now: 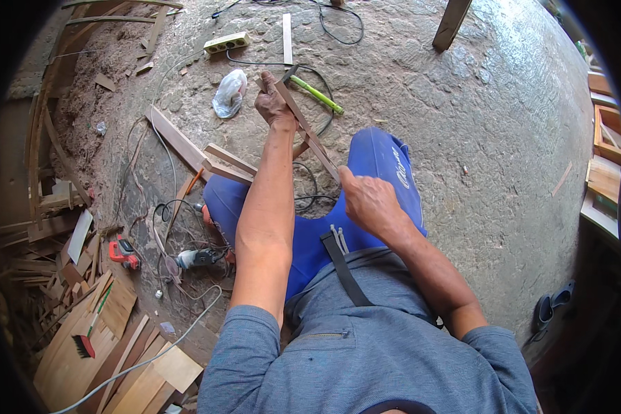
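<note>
My left hand (272, 103) is closed round the upper end of a long narrow wooden strip (303, 124), held slanting between my knees. My right hand (369, 200) grips the strip's lower end above my right thigh. A second piece of wood shows partly behind the strip. Just beyond my left hand a green-handled hammer (316, 94) lies on the floor, its head partly hidden by the strip. A crumpled white plastic bag (230, 93) is left of that hand. Pale wooden boards (179, 141) rest at my left knee, with an orange pencil-like stick (194, 181) beside them.
Beside my left leg lie a red power tool (123, 252), a grey power tool (194, 258) and tangled cables. A power strip (226, 42) lies ahead. Scrap wood (83, 345) is piled left, wooden frames (606, 131) stand right. An upright post (450, 24) and blue sandals (552, 303) also show.
</note>
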Demonstrator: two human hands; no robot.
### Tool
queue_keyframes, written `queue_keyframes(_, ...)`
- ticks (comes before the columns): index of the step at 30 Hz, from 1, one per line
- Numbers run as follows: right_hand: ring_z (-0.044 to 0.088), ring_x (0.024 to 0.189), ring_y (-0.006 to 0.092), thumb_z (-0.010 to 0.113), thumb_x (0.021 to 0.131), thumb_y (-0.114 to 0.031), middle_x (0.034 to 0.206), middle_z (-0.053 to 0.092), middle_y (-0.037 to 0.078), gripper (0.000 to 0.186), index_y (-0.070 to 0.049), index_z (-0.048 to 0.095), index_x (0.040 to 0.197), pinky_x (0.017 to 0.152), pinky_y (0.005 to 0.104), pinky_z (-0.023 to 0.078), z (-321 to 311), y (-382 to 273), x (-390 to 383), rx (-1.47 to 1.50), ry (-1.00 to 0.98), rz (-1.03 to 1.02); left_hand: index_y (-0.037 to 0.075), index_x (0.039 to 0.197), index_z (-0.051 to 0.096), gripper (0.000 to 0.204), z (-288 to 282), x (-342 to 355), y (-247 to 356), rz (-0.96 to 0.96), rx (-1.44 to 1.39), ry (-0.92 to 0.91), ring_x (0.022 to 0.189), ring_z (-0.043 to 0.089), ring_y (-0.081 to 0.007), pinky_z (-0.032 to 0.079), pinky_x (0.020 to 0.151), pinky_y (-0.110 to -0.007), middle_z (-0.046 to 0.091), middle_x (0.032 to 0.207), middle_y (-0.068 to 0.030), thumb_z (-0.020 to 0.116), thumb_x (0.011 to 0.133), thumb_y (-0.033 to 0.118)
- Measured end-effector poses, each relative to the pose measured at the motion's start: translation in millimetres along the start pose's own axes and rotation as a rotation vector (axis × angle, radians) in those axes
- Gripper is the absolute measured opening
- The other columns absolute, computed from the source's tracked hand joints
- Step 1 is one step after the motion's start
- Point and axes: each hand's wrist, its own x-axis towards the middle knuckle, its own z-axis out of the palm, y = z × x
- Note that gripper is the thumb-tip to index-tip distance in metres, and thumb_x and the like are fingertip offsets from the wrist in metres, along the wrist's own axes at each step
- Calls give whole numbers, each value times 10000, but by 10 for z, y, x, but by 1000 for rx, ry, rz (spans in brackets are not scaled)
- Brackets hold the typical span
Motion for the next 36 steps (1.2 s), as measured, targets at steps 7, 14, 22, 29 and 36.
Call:
queue_keyframes(7, 704, 714, 429, 497, 895, -59, 734, 680, 249, 160, 42, 514, 1019, 605, 531, 555, 158, 10, 313, 55, 71, -26, 57, 853, 615, 472, -4, 116, -47, 39, -34, 59, 678, 492, -141, 430, 613, -344, 557, 767, -2, 608, 991, 508)
queue_keyframes(14, 676, 734, 447, 508, 877, -50, 757, 668, 246, 183, 7, 507, 1050, 641, 568, 523, 83, 5, 227, 96, -2, 27, 66, 744, 575, 490, 29, 64, -147, 127, -60, 71, 598, 428, -144, 388, 561, -352, 499, 663, 16, 616, 1000, 481)
queue_keyframes(22, 690, 683, 437, 476, 914, -65, 776, 683, 255, 154, 47, 516, 1014, 621, 558, 546, -118, -46, 11, 48, 22, 0, 64, 745, 589, 498, 3, 175, -113, 99, -120, 63, 601, 436, -143, 386, 558, -348, 528, 673, 2, 618, 993, 494)
queue_keyframes(29, 671, 717, 452, 501, 886, -57, 767, 661, 251, 259, 14, 511, 1136, 617, 562, 522, 13, -107, 624, 82, 112, -49, 127, 794, 492, 442, 9, 56, -107, 26, -24, -4, 641, 410, -120, 374, 578, -348, 415, 702, 34, 640, 976, 502)
queue_keyframes(36, 688, 724, 443, 462, 921, -49, 784, 681, 259, 189, 48, 482, 1083, 624, 577, 532, -36, 21, -33, 22, -53, 49, 47, 1185, 590, 428, -25, 28, -9, -74, -127, 0, 872, 496, -142, 450, 781, -307, 583, 1038, -27, 623, 1004, 434)
